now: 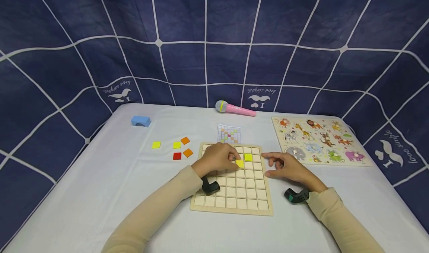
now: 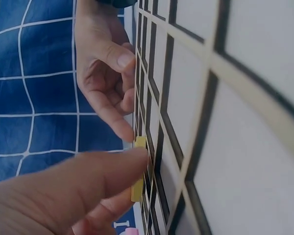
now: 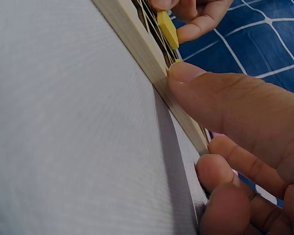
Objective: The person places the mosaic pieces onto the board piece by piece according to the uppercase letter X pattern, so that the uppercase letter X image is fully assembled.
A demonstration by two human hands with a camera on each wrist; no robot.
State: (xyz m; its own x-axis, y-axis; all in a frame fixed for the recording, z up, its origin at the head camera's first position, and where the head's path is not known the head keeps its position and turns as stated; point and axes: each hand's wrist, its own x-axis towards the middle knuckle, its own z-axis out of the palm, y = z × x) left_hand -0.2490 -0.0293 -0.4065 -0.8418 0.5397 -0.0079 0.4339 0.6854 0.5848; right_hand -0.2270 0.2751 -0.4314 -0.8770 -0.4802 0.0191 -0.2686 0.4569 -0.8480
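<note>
My left hand (image 1: 219, 158) reaches over the wooden grid board (image 1: 234, 211) and pinches a yellow square tile (image 1: 240, 164) between thumb and fingers. In the left wrist view this tile (image 2: 136, 192) stands tilted, close over the grid. A lime-yellow tile (image 1: 248, 157) lies in a cell just up and right of it. My right hand (image 1: 286, 166) is at the board's right side, its thumb and index fingertips right at the edge. The right wrist view shows the right thumb (image 3: 210, 93) against the board's wooden rim (image 3: 132, 44), other fingers loosely bent.
Left of the board lie two lime-yellow tiles (image 1: 156, 144), two orange tiles (image 1: 188, 153) and a red tile (image 1: 177, 156). Behind it are a printed pattern card (image 1: 229, 134) and a pink microphone (image 1: 239, 110). A blue block (image 1: 140, 121) sits far left, an animal puzzle board (image 1: 321, 141) right.
</note>
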